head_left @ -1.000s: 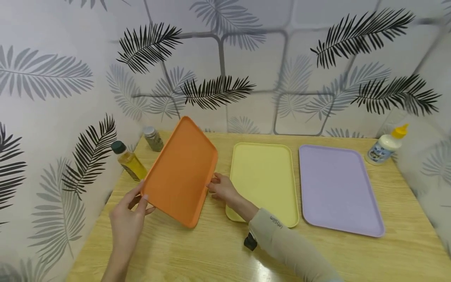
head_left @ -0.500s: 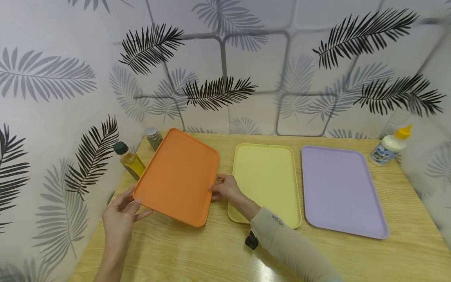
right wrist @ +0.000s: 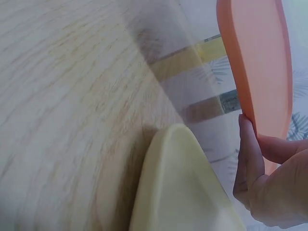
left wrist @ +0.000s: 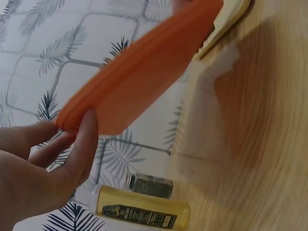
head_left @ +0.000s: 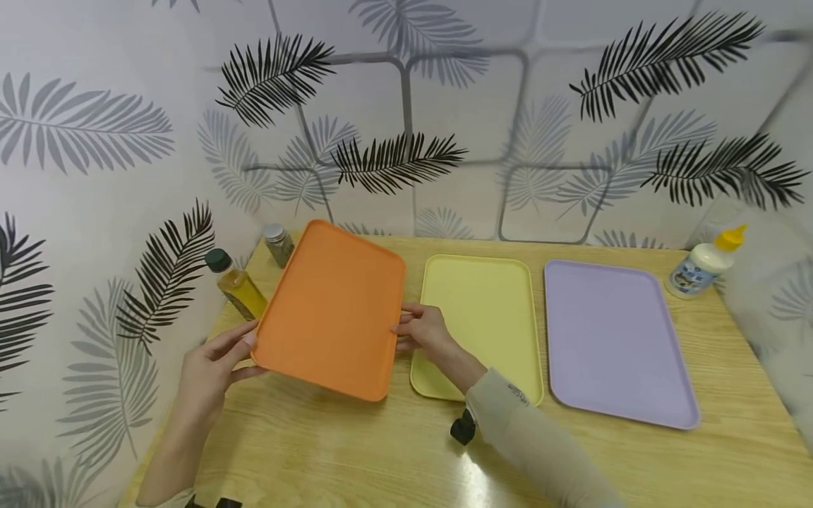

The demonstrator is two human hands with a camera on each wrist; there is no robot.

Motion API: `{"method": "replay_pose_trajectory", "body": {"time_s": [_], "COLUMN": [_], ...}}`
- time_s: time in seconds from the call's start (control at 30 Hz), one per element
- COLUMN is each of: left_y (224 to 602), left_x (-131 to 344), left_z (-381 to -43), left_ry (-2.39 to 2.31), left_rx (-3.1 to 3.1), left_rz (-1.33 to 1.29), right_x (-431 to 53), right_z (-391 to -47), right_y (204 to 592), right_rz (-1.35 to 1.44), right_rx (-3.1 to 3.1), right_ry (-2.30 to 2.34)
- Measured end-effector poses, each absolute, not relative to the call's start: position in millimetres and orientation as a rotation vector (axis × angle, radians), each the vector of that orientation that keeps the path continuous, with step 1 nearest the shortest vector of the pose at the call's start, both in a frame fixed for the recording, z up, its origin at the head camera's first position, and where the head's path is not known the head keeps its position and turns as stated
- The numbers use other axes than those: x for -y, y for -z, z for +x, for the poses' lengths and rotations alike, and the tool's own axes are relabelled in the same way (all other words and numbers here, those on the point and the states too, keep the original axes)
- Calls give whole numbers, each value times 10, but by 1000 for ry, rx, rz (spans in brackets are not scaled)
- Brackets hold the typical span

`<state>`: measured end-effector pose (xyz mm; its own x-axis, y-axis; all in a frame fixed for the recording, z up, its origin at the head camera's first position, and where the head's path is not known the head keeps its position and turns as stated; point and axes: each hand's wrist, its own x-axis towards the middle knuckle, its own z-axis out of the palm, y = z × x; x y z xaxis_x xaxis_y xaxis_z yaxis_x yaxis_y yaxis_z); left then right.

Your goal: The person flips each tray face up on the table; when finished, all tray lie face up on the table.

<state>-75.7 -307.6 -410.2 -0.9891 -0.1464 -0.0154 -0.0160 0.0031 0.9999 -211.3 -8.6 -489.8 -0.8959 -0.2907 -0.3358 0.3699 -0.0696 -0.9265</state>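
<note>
An orange tray (head_left: pixel 333 310) is held up off the table between both hands, turned at an angle with its inner face toward the head camera. My left hand (head_left: pixel 206 374) pinches its near left corner, thumb on one face and fingers on the other, as the left wrist view shows on the tray (left wrist: pixel 130 82). On the opposite long side, my right hand (head_left: pixel 428 331) grips the rim; in the right wrist view the thumb and fingers of this hand (right wrist: pixel 274 183) clasp the tray's edge. Close to the right hand lies a yellow tray (head_left: pixel 483 317), flat on the table.
A purple tray (head_left: pixel 616 339) lies right of the yellow one. Behind the orange tray's left side stand a green-capped oil bottle (head_left: pixel 238 286) and a small jar (head_left: pixel 278 245). A yellow-nozzled white bottle (head_left: pixel 699 268) stands at the far right. Patterned walls border the wooden table (head_left: pixel 356 451).
The orange tray was tipped more steeply a second ago; it has been lowered flatter, then shifted right and slightly up in view. Both hands moved with it, keeping their grip.
</note>
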Motion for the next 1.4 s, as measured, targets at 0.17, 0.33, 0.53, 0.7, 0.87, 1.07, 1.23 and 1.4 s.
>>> {"method": "replay_pose_trajectory", "body": {"time_s": [0.17,0.33,0.53,0.7,0.87,1.07,1.23,1.4], "left_y": [4107,4125,4177,4263,4395,4544,4660,4807], "left_x": [3259,3359,3424,3395,3308,3248,3185,3157], "left_z": [-975,-1229,-1441,-1538,-1659,-1837,-1951,-2035], "left_ry": [2061,2116,2036,1920,1751,1563,1490,1314], "left_rx": [2503,2696,2860,2933,2924,2914,2961,2979], "left_rz": [96,98,152,165,208,252,240,203], "right_x": [-11,-74,-64,-41,34,116,150,201], "right_z": [-2074,-1982,-1916,-1918,-1999,-2132,-2214,-2272], "right_y": [4881,4895,4944,4947,4961,4974,4996,5011], "right_rz": [88,48,20,2,27,54,43,27], "right_rx": [-1783,-1774,-1782,-1824,-1897,-1979,-2057,-2157], "right_ry": [1976,1971,1998,1979,1955,1925,1885,1853]}}
